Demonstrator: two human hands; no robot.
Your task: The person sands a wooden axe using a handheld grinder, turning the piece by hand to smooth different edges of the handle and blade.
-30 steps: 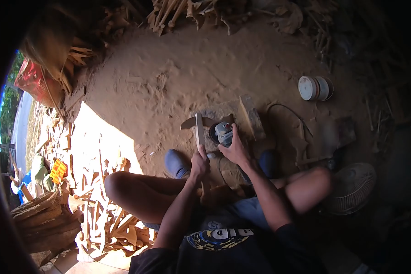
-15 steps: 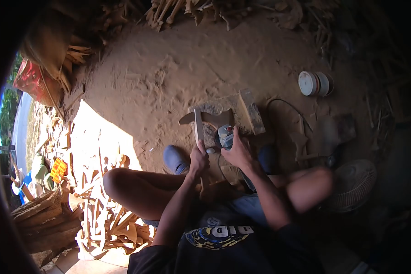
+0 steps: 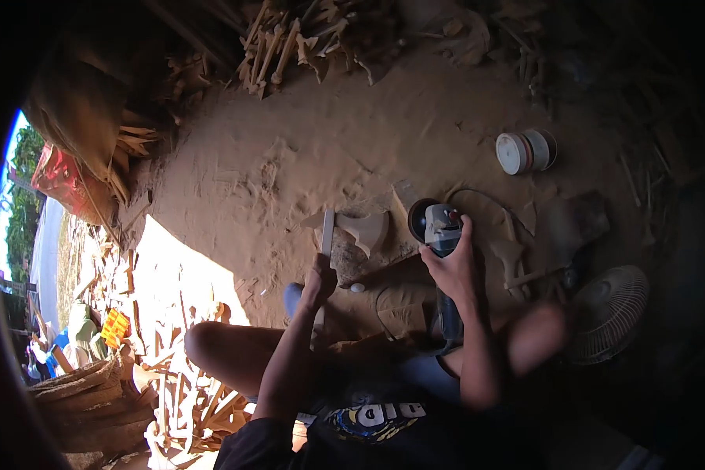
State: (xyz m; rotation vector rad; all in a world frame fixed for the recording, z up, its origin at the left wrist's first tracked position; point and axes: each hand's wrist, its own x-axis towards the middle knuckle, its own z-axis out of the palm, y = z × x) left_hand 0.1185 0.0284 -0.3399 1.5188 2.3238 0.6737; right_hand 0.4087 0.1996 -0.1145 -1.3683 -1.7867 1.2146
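My left hand (image 3: 319, 282) is closed around the pale handle of an axe-shaped wooden piece (image 3: 366, 232), whose broad curved head points right, over a dusty block on the ground. To the right, my right hand (image 3: 456, 268) grips the dark body of an angle grinder (image 3: 442, 225). The grinder's round disc faces left, apart from the wooden piece. Whether the disc spins I cannot tell. Both hands are in front of my crossed legs.
A white bucket (image 3: 512, 153) lies on its side on the dusty ground. A fan (image 3: 612, 315) stands at right. Wooden pieces (image 3: 278, 51) are heaped at the far side, more (image 3: 188, 407) in sunlight at left. A cord (image 3: 493, 197) curves behind the grinder.
My right hand has drawn the grinder rightward, away from the wooden piece. My left hand, still holding the piece, has shifted slightly left and nearer to me. The camera view has also tilted.
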